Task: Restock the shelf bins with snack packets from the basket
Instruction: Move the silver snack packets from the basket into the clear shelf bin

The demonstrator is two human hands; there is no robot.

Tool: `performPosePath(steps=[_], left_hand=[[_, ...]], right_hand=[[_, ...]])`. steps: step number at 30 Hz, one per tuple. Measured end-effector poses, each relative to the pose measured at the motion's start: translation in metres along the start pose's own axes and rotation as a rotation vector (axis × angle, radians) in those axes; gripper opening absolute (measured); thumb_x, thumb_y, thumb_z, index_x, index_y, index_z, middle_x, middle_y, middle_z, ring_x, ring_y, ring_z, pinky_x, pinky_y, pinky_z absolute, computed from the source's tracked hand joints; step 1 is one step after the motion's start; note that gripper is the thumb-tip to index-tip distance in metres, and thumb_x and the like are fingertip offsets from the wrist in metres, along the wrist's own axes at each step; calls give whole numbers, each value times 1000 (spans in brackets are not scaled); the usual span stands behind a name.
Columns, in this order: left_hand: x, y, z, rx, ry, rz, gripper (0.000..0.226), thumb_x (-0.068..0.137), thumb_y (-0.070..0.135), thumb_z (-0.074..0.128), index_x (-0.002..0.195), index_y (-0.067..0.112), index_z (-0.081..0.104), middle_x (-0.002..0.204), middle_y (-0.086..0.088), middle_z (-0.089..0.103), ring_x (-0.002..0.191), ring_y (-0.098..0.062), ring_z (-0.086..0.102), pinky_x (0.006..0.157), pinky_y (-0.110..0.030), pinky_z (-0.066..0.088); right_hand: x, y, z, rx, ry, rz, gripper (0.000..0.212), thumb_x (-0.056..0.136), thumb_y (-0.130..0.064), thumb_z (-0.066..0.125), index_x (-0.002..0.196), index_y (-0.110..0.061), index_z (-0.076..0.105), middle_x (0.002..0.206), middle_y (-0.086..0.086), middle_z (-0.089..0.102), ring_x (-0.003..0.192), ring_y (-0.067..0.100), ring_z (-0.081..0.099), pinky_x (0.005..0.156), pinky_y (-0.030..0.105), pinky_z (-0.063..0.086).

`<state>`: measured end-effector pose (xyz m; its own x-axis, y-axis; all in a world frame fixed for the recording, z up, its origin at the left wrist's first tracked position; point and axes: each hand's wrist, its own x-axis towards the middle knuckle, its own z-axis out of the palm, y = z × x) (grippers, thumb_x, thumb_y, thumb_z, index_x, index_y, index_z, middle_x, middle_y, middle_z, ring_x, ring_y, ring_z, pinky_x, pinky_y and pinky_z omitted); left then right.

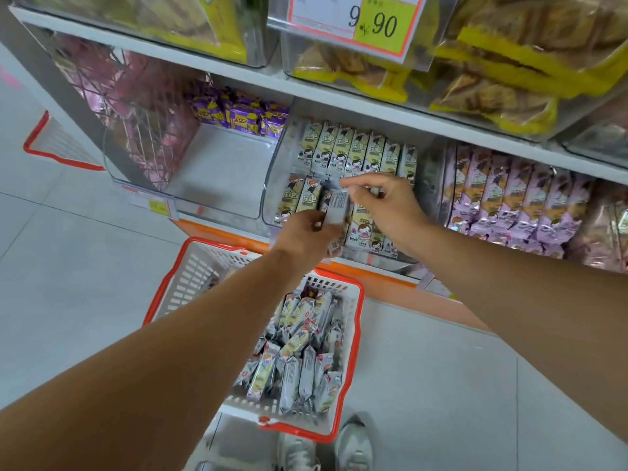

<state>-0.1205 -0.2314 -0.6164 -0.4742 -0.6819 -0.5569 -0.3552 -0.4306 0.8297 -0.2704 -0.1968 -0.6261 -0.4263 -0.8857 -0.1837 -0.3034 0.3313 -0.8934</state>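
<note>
A white basket with a red rim stands on the floor below the shelf, holding several silver snack packets. Above it, a clear shelf bin holds rows of the same cream-and-silver packets. My left hand grips a bundle of packets at the bin's front. My right hand pinches the top of that bundle from above, right over the bin's front row.
A clear bin to the left holds a few purple packets at its back. Pink packets fill the bin to the right. A price tag hangs from the upper shelf. Another red-rimmed basket sits far left. My shoes stand behind the basket.
</note>
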Motion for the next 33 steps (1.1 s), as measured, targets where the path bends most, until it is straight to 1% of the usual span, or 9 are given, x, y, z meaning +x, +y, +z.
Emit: performPosePath(steps=[7,10,12,14,19,23,27,30,33], left_hand=[[20,-10,-4,16,114,11,30,105,17,36,119,-2,55,79,-6,67,64,-20,66,75,-38,57],[22,-5,0,-6,130,-6,28,106,16,34,119,-1,52,81,-6,63,57,-16,64,67,-35,55],[20,-2,5,-19,109,7,25,106,14,33,111,1,53,79,-5,59,56,-15,63,75,-40,55],[18,-1,8,-55,108,12,20,106,12,32,101,8,51,79,-3,56,57,-16,63,77,-39,55],[18,-4,8,-126,133,-18,13,106,12,32,111,14,43,86,-4,56,65,-22,64,86,-42,54],[17,-2,8,-130,137,-31,29,106,12,31,132,9,44,91,-4,56,67,-21,65,86,-39,56],[17,0,8,-121,146,-52,32,106,14,33,135,9,45,103,-6,53,65,-20,66,94,-43,53],[12,4,10,-74,92,-6,23,106,12,33,100,16,55,92,-2,57,67,-19,64,88,-40,56],[15,0,8,120,32,85,27,105,11,34,113,8,60,88,-9,62,77,-23,62,78,-38,57]], right_hand=[[16,13,-2,-41,176,37,28,96,-19,58,124,-21,56,139,3,44,124,14,42,105,25,34],[22,26,0,-118,121,136,24,99,-20,54,122,-16,56,138,5,47,102,15,52,77,13,44],[24,34,5,-152,37,193,27,99,-19,54,125,-15,55,138,5,47,87,14,53,68,20,44],[23,41,10,-190,-8,236,30,98,-15,55,128,-16,52,138,5,46,98,17,53,77,24,44],[22,44,12,-309,-18,299,43,94,-22,60,133,-33,46,146,9,38,117,26,48,96,41,48],[23,43,-3,-277,57,323,60,90,-12,67,142,-21,40,143,13,32,102,19,48,75,4,39],[15,34,0,-285,173,164,45,92,-30,63,134,-15,52,136,13,40,122,26,48,106,24,34],[12,22,7,-21,62,153,54,94,-42,58,140,-19,44,133,7,51,113,19,54,98,34,45],[14,14,14,115,-64,211,63,91,-38,64,146,-25,36,135,6,50,112,18,57,81,24,52]])
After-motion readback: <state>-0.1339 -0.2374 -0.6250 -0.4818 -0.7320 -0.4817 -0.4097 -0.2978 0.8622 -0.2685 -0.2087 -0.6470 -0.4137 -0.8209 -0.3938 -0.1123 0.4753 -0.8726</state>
